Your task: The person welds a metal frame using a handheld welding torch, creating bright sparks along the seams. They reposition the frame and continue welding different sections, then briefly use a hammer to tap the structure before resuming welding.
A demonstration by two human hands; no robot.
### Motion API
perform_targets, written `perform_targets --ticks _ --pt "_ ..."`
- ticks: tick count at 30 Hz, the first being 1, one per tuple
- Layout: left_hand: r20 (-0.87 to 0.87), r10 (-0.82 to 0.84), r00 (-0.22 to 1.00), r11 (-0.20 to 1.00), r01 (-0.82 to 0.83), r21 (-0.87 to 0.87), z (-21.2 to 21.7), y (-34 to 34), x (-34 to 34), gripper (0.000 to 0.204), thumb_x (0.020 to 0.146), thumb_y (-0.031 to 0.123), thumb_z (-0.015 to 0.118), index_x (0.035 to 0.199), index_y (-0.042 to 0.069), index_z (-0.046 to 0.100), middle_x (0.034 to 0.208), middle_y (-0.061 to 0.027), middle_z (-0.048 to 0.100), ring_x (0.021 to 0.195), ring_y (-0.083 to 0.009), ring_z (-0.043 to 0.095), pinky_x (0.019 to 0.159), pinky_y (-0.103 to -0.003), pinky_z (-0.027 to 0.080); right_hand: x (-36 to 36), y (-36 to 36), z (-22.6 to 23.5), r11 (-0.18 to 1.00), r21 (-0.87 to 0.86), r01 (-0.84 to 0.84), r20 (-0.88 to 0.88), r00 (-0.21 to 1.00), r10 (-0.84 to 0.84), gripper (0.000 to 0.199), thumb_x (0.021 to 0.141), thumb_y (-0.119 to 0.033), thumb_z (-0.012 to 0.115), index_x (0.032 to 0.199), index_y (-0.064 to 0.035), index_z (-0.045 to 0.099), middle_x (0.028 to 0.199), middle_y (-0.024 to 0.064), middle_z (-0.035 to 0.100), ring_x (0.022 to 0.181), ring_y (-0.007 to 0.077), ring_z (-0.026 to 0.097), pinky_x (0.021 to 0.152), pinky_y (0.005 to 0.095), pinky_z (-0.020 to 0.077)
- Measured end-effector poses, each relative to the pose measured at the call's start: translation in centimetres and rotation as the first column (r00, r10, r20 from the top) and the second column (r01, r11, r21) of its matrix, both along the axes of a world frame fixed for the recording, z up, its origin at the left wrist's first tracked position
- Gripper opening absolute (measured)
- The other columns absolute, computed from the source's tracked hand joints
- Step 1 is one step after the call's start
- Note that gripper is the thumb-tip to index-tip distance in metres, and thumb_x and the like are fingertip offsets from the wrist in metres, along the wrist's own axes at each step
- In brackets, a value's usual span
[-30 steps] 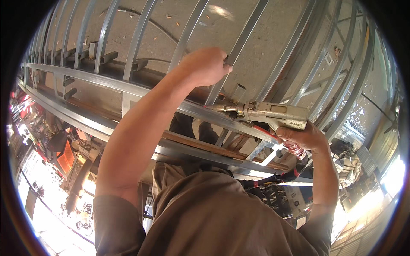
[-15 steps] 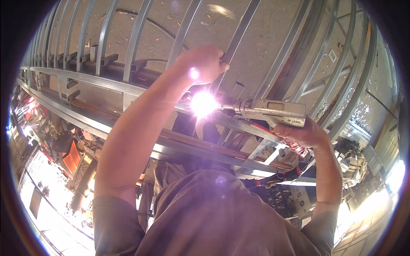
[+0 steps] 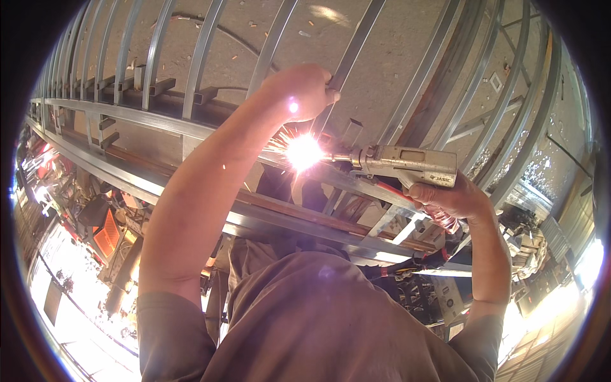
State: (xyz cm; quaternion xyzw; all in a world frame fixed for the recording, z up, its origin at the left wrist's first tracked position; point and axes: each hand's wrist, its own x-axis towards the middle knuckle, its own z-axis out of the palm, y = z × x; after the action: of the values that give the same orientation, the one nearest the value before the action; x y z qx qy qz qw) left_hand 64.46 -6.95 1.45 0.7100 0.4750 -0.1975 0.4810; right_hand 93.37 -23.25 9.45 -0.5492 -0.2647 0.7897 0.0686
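My right hand (image 3: 450, 200) is wrapped round the handle of a boxy grey welding gun (image 3: 410, 164), whose nozzle points left. A glaring white welding arc (image 3: 303, 153) burns at its tip, against the long rail of a metal frame, and hides the joint there. Just above the glare, my left hand (image 3: 302, 92) is closed on a square steel bar (image 3: 358, 49) that slants up from the rail. Sparks fly from the arc toward my left forearm.
More parallel steel bars (image 3: 203, 54) run along the frame (image 3: 153, 121) on both sides. A dark hose (image 3: 232, 37) lies on the dusty floor (image 3: 382, 76) beyond. Tools and an orange object (image 3: 107, 232) lie at the lower left. A boxy machine (image 3: 449, 296) stands at the lower right.
Orange sparks now spray leftward from the arc, where before there was mostly white glare. Both hands and the welding gun have barely moved.
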Motion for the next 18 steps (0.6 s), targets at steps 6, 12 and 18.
perform_targets --ticks 6,12,18 --pt "-0.005 -0.006 1.000 1.000 0.006 0.015 -0.2 0.0 0.1 0.038 0.101 0.034 0.067 0.117 0.000 0.072 0.108 -0.0194 0.077 0.099 -0.0351 0.074 0.087 -0.044 0.056 0.1 -0.1 0.1 1.000 -0.001 -0.007 -0.012 1.000 0.007 0.074 0.088 -0.042 0.087 0.145 -0.0031 0.058 0.111 0.0109 0.072 0.085 0.0161 0.069 0.070 0.0311 0.0609" --pt "-0.003 0.000 1.000 1.000 0.000 0.004 -0.3 0.0 0.0 0.039 0.102 0.035 0.066 0.118 0.000 0.072 0.109 -0.0197 0.077 0.100 -0.0350 0.074 0.088 -0.045 0.055 0.3 -0.4 0.1 1.000 -0.005 -0.009 0.014 1.000 0.009 0.073 0.088 -0.042 0.087 0.143 -0.0015 0.060 0.109 0.0104 0.073 0.084 0.0157 0.069 0.071 0.0315 0.0605" --pt "-0.014 -0.004 1.000 1.000 0.004 -0.019 -0.4 0.2 0.1 0.041 0.102 0.036 0.067 0.119 0.000 0.072 0.107 -0.0198 0.077 0.100 -0.0356 0.074 0.088 -0.046 0.055 0.3 -1.1 0.2 1.000 0.021 0.015 -0.001 1.000 -0.015 0.071 0.090 -0.040 0.086 0.142 -0.0009 0.060 0.106 0.0096 0.073 0.083 0.0154 0.068 0.071 0.0314 0.0597"
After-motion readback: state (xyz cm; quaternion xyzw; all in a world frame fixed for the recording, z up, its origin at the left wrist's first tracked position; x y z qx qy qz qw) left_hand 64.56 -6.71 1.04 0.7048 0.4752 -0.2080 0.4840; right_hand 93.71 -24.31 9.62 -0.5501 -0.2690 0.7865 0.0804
